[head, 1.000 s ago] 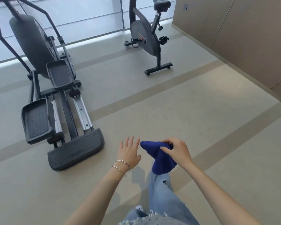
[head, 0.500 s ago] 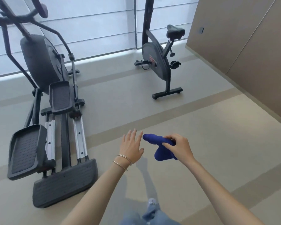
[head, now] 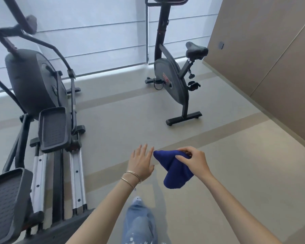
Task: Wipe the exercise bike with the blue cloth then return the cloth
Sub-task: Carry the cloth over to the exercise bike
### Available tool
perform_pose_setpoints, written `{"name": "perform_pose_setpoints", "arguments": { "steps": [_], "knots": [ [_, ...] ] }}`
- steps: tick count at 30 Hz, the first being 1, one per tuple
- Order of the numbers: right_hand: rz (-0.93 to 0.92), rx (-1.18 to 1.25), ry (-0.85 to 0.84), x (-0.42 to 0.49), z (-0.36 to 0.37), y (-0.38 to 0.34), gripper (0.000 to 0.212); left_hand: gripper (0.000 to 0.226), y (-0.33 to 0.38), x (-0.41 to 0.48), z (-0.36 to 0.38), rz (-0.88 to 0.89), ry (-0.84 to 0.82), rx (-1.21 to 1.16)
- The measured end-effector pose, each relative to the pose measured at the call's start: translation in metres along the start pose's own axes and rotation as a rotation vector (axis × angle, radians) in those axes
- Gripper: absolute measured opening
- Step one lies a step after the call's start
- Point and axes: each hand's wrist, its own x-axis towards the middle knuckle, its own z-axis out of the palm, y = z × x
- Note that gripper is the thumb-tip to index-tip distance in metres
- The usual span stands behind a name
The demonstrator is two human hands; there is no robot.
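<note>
Head view: my right hand (head: 195, 161) pinches blue cloth (head: 176, 169) at bunched top; deep blue, soft folds, rounded end hanging down. My left hand (head: 141, 164) spread flat, fingertips at cloth's 9 o'clock tip. Exercise bike (head: 174, 80) at 12 o'clock, well apart, upright on floor (head: 236, 173). Elliptical (head: 42, 103) at 10 o'clock.

Bunched blue cloth (head: 174, 169); upright exercise bike (head: 173, 81)

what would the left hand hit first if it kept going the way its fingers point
Probably nothing soon: the left hand points up-image over bare floor, between the elliptical and exercise bike. Depth is unclear.
</note>
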Motion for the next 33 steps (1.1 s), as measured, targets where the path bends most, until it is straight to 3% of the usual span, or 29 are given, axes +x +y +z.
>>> {"name": "perform_pose_setpoints", "arguments": {
  "steps": [9, 13, 23, 33],
  "knots": [
    [-0.028, 0.007, 0.14, 0.173, 0.021, -0.06, 0.017, 0.07, -0.09, 0.172, -0.086, 0.117, 0.12, 0.043],
    [-0.009, 0.003, 0.129, 0.227, 0.023, -0.066, 0.019, 0.069, -0.113, 0.224, -0.096, 0.138, 0.094, 0.082],
    [-0.018, -0.014, 0.08, 0.424, 0.01, -0.051, 0.025, 0.07, -0.162, 0.393, -0.109, 0.036, -0.024, 0.111],
    [-0.149, -0.073, 0.058, 0.636, -0.041, -0.087, 0.032, 0.069, -0.171, 0.588, -0.198, 0.015, 0.092, 0.115]
  ]
}}
